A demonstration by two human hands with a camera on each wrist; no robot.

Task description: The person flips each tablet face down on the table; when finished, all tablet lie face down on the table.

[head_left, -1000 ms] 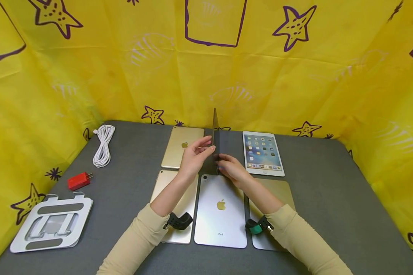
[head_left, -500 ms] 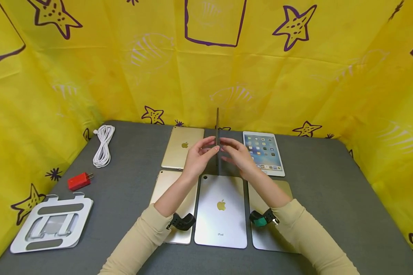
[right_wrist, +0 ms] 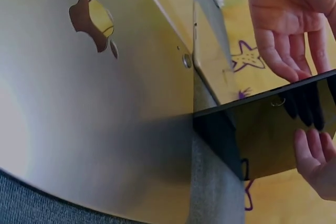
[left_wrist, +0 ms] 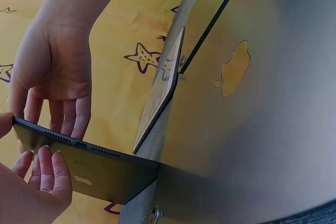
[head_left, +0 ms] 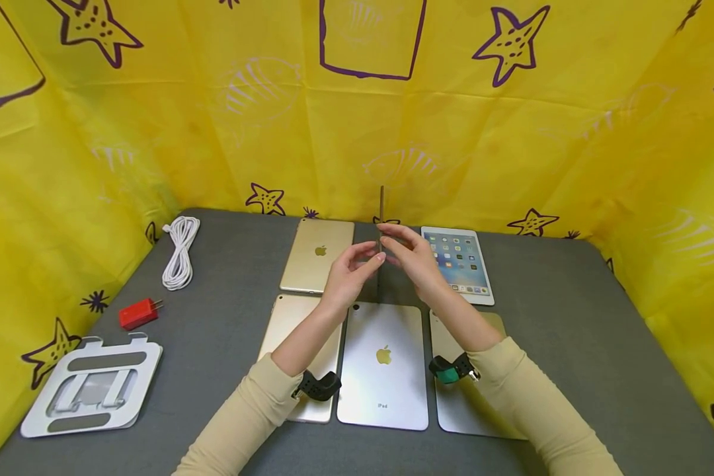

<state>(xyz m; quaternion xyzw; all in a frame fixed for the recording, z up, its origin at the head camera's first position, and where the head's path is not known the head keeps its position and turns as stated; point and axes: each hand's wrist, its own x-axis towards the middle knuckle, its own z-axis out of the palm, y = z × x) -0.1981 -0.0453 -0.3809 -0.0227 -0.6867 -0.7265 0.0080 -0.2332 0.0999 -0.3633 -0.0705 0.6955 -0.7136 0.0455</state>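
Observation:
A thin tablet (head_left: 382,205) stands on edge between the hands, its narrow side towards me. Its back with a logo and speaker holes faces left; the dark screen with a home button (right_wrist: 278,101) faces right. My left hand (head_left: 346,277) grips it from the left, thumb on the near edge and fingers against the back. From the right, my right hand (head_left: 418,264) pinches it higher up, fingertips at the edge. Just in front lies a silver iPad (head_left: 383,390), logo side up. Part of the tablet's surface is hidden by the hands.
Gold tablets lie at back left (head_left: 333,238) and front left (head_left: 291,317), a champagne one (head_left: 461,406) at front right. A white tablet (head_left: 461,258) with a lit screen lies at back right. Further left are a coiled white cable (head_left: 180,254), red charger (head_left: 138,314) and folding stand (head_left: 92,390).
My right hand has come up from low on the tablet, off it half a second ago, to pinch higher up. The standing tablet and my left hand have shifted slightly right.

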